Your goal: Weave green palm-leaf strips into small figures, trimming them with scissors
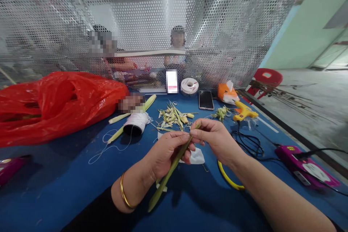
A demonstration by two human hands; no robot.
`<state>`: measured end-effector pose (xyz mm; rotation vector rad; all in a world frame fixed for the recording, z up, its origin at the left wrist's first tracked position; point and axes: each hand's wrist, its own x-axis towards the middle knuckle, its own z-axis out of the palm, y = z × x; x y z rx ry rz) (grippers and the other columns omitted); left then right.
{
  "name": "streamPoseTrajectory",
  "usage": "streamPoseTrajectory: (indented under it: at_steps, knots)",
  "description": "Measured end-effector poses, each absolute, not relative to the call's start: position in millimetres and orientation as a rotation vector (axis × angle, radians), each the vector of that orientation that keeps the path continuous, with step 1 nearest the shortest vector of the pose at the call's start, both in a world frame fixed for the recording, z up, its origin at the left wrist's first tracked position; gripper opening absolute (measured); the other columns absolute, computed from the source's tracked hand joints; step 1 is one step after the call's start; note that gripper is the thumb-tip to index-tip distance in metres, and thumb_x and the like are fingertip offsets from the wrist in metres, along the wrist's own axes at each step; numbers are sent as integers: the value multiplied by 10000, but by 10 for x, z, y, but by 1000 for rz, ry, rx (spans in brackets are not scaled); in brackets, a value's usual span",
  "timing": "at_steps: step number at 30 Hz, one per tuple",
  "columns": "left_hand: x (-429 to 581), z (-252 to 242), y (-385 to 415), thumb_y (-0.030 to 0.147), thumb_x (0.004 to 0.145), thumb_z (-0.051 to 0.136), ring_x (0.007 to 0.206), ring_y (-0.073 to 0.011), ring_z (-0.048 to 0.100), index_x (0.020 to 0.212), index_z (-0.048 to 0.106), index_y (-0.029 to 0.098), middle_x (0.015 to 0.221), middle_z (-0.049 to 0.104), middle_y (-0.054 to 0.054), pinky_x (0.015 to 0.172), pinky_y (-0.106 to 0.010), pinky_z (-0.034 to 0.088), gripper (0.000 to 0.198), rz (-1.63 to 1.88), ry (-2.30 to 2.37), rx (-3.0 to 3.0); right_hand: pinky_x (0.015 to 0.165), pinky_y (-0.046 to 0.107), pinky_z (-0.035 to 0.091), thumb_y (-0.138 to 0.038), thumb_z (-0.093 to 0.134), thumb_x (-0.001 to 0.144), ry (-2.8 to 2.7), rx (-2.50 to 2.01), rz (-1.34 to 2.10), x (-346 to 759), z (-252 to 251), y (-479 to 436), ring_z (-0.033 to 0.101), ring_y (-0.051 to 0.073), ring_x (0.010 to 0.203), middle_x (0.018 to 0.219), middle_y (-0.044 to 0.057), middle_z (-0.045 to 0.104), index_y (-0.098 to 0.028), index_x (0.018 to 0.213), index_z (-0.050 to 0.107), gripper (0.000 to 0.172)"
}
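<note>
A long green leaf stalk [172, 169] slants across the middle of the head view, its pointed lower end hanging towards me. My left hand [170, 148] is closed around its upper part, thumb on top. At its upper end my right hand [210, 136] pinches the tip between thumb and fingers, touching the left fingertips. Just beyond the hands lies a pile of pale green leaf scraps [174, 116]. Under them, partly hidden, is a white piece of tissue or cloth [196, 156].
Left: a red plastic bag [59, 105], a white thread spool [136, 123] and pale stalks [150, 102]. Right: a yellow glue gun [244, 111], a purple power strip [307, 166], black cable and a yellow ring [228, 177]. Behind: a ribbon roll [186, 86], a phone [206, 100] and perforated sheeting [146, 21].
</note>
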<state>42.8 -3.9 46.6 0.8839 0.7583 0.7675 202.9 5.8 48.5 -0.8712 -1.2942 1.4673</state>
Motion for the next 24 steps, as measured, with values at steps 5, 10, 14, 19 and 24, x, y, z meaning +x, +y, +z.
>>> streamPoseTrajectory:
  at_steps: [5,10,14,19,24]
  knots:
    - [401,482,-20,335,759,709,431,-69,500,769,705,104,625,599,-10,418,-201,440,231,746,744,899,498,242,294,-303,775,711,-1290,-828,1513,2046,459,78,440,88,511,540,-39,554,-169,657,631,204]
    - [348,455,17,312,755,727,443,-69,538,751,698,111,613,606,-8,444,-185,453,203,706,725,898,496,234,293,-260,771,713,-1300,-791,1543,2053,464,86,416,81,510,546,-44,562,-170,664,650,159]
    - [321,455,23,315,787,690,470,-87,584,794,706,110,672,637,-30,458,-192,478,206,638,678,886,507,240,302,-244,767,712,-1309,-780,1552,2054,455,83,449,87,514,544,-43,568,-173,674,653,140]
    - [318,473,26,286,798,679,389,-44,461,797,690,102,573,544,24,367,-156,397,185,604,671,835,509,236,320,-230,758,722,-1315,-792,1510,2047,440,83,458,83,527,576,-37,577,-168,696,664,116]
    - [333,538,55,214,838,638,461,-61,536,750,644,115,598,564,18,464,-164,474,133,893,663,679,634,257,440,-365,746,763,-1250,-800,1532,1979,422,65,581,122,697,810,24,678,-182,921,698,246]
